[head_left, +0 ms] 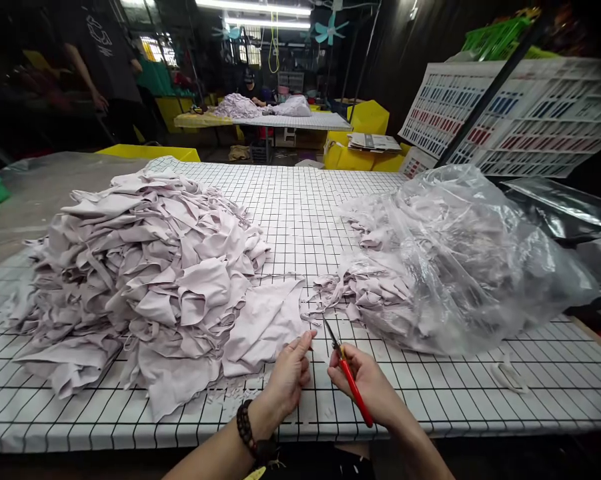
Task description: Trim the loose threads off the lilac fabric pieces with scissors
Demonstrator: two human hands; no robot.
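My right hand (367, 385) is closed round red-handled thread snips (349, 377), their blades pointing up and left toward my other hand. My left hand (289, 377), a dark bead bracelet on its wrist, pinches the edge of a pale lilac fabric piece (263, 323) lying flat on the gridded table (300, 207). To the left rises a big heap of the same lilac fabric pieces (140, 267). On the right a clear plastic bag (460, 260) lies open toward me, with more lilac pieces spilling from its mouth.
Small fabric scraps (507, 375) lie near the table's right front edge. A colour swatch board (520, 113) leans at the back right. Yellow bins (365, 123) stand behind. One person (105, 60) stands at the far left; another person (250, 87) works at a distant table.
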